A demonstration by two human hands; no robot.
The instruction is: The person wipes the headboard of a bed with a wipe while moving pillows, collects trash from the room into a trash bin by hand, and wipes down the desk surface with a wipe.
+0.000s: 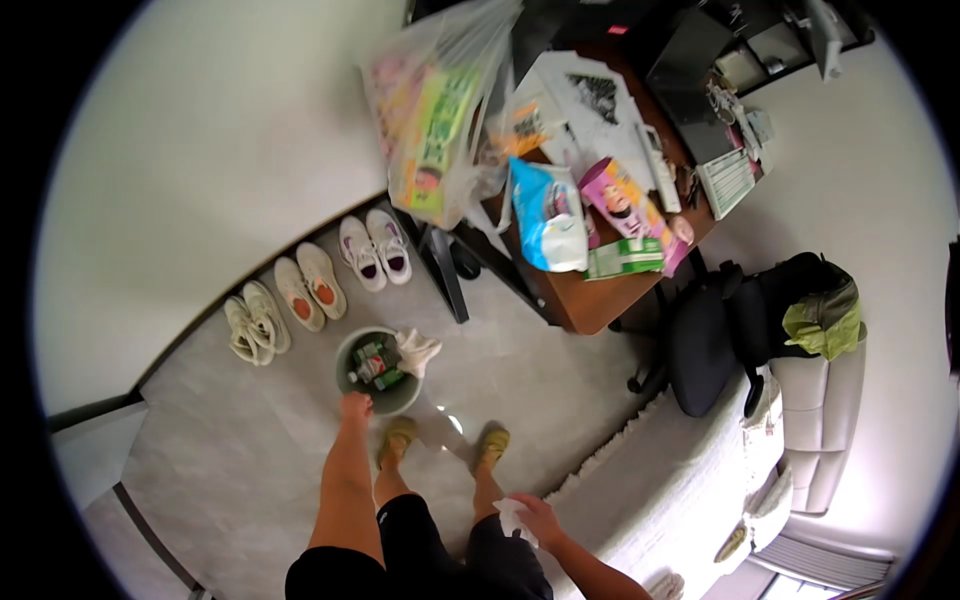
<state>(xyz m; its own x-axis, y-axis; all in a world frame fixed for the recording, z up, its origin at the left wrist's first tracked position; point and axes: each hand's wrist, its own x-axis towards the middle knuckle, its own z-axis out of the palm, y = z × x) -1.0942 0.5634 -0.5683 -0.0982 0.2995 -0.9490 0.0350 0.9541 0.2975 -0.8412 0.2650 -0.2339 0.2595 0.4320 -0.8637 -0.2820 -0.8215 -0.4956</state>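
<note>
On the floor ahead stands a grey-green bucket [404, 399]. Inside it lie a clear plastic bottle [370, 369] and several green packages. A whitish cloth [417, 350] hangs over its right rim. My left hand [357, 405] is closed at the near left edge of the bucket, apparently gripping the rim; the fingertips are hidden. Off to the right, beside my thigh, my right hand [538, 520] is closed on a crumpled white tissue [511, 516].
Three pairs of pale shoes [310, 287] line the left wall. A brown desk [592, 305] carries snack packs, papers and a bulging plastic bag [432, 120]. A black office chair [700, 345] stands right, by a bed [640, 470] with a light cover.
</note>
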